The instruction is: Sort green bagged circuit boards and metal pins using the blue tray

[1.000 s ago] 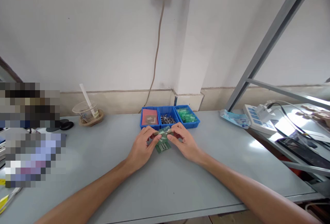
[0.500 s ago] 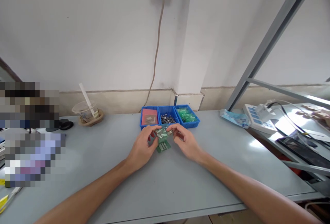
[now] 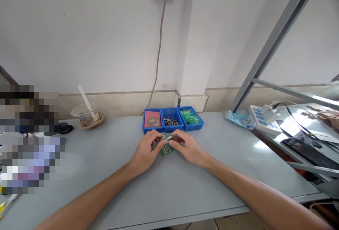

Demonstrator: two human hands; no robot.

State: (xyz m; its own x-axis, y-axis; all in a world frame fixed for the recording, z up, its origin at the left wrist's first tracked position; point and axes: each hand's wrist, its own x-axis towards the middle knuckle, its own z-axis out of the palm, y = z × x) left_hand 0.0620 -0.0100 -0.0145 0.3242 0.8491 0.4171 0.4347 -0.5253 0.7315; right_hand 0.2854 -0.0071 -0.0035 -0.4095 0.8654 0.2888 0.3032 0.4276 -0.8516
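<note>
A small clear, green-tinted plastic bag (image 3: pixel 169 137) with pale metal-looking pieces is held just above the grey table. My left hand (image 3: pixel 145 151) grips its left side between thumb and fingers. On its right side, my right hand (image 3: pixel 191 147) pinches it the same way, and both thumbs come close together at the near edge. Beneath lies a green flat piece with pale bars (image 3: pixel 166 150), partly hidden by the bag and the thumbs. Fingers cover much of the bag, so its opening cannot be made out.
Three joined blue bins stand behind my hands: pink sheets with a small packet (image 3: pixel 152 119), metal screw-like parts (image 3: pixel 171 121) and green plastic pieces (image 3: pixel 191 117). A plastic cup (image 3: pixel 85 114) is at left. At right are a blue packet (image 3: pixel 240 119) and a power strip (image 3: pixel 262 119).
My right thumb has closed onto the bag, and both thumbs have come together at its near edge. The bag is lower, covering more of the green piece. The view has shifted slightly.
</note>
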